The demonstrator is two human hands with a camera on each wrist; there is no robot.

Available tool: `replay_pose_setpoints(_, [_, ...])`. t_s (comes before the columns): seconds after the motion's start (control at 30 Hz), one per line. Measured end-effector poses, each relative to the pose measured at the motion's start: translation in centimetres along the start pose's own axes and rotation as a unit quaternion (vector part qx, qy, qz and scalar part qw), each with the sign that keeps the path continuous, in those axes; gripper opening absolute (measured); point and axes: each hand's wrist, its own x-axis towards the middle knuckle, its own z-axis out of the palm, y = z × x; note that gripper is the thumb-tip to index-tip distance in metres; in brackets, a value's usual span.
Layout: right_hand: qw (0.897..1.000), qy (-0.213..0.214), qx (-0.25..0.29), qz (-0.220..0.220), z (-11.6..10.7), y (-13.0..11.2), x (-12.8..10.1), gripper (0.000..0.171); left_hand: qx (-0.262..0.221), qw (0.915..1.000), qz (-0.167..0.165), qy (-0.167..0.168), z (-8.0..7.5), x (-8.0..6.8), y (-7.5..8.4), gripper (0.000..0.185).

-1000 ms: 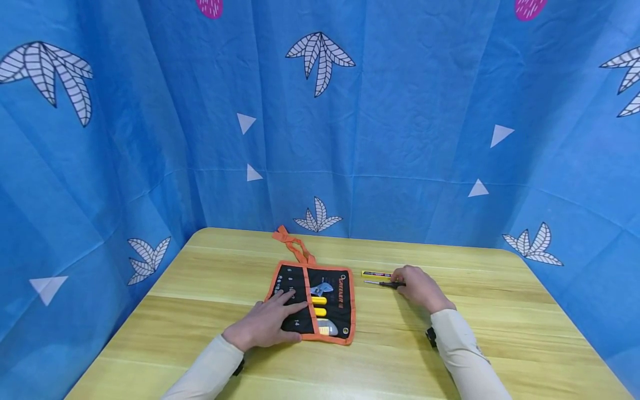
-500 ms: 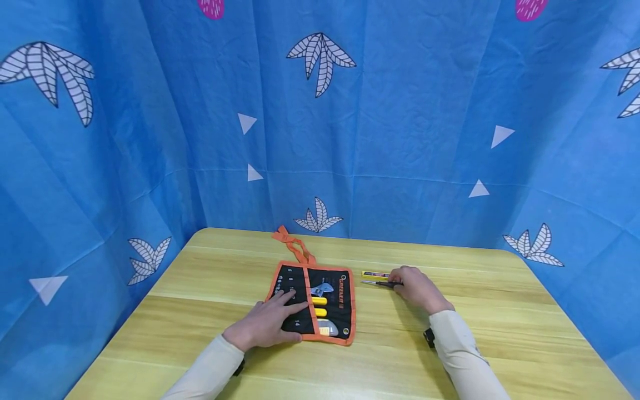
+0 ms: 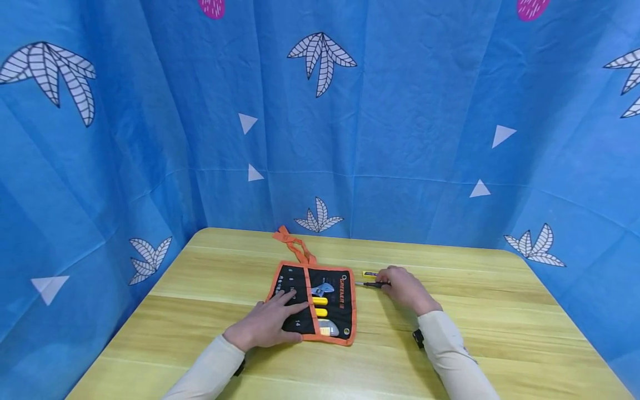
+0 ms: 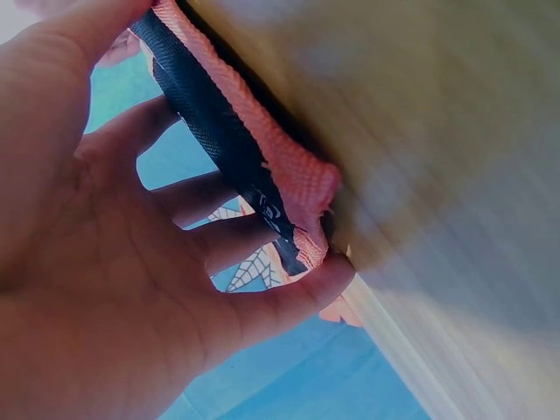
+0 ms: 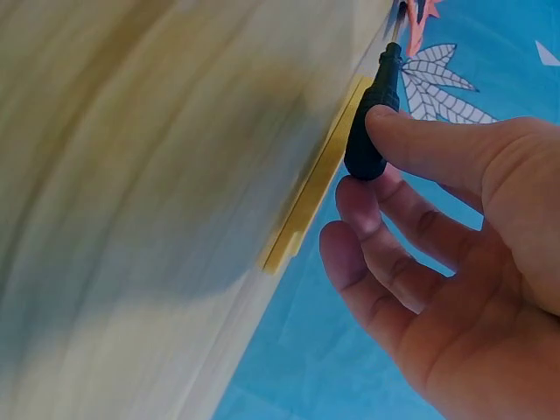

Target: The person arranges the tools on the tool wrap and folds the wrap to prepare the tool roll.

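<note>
- Black-handled slim screwdriver (image 3: pixel 372 284) lay on the pale wooden table (image 3: pixel 450 344), just right of the pouch; my right hand (image 3: pixel 404 289) pinched its handle.
- Orange-trimmed black fabric tool pouch (image 3: pixel 315 303) lay unrolled; my left hand (image 3: pixel 267 325) pressed flat on it, fingers spread.

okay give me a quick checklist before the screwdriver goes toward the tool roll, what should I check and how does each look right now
1. Right hand pinches the screwdriver handle: ok.
2. Left hand rests flat on the tool roll, pinning it: ok.
3. Screwdriver tip points toward the roll: ok.
4. Empty pocket free for it: cannot tell.
5. Yellow tool beside the screwdriver lies apart from it: ok.
6. Table between tip and roll has nothing on it: ok.
</note>
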Motion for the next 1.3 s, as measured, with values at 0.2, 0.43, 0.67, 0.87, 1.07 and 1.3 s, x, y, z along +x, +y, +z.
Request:
replay_pose_setpoints(0.2, [1.0, 0.004, -0.005, 0.002, -0.1, -0.4, 0.2, 0.018, -0.001, 1.0, -0.003, -0.003, 0.1, 0.0, 0.0, 0.075])
replay_pose_setpoints(0.43, [1.0, 0.019, -0.005, 0.007, -0.5, -0.2, 0.0, 0.017, 0.003, 1.0, 0.002, 0.002, 0.0, 0.0, -0.2, 0.075])
replay_pose_setpoints(0.67, [1.0, 0.027, -0.004, 0.015, -0.8, -0.2, 0.0, 0.016, 0.003, 1.0, 0.0, 0.001, 0.1, 0.1, -0.2, 0.076])
replay_pose_setpoints(0.87, [0.999, 0.037, -0.014, 0.025, -1.2, -0.4, -0.2, 0.017, 0.002, 1.0, -0.001, 0.001, 0.1, 0.1, -0.2, 0.075])
replay_pose_setpoints(1.07, [0.999, 0.039, -0.018, 0.02, -1.6, -1.1, -0.2, 0.016, 0.001, 1.0, 0.001, 0.002, 0.1, 0.1, -0.2, 0.076])
replay_pose_setpoints(1.3, [0.999, 0.045, -0.019, 0.023, -2.4, -1.4, -0.5, 0.017, 0.002, 1.0, 0.001, 0.001, 0.0, 0.0, -0.1, 0.075])
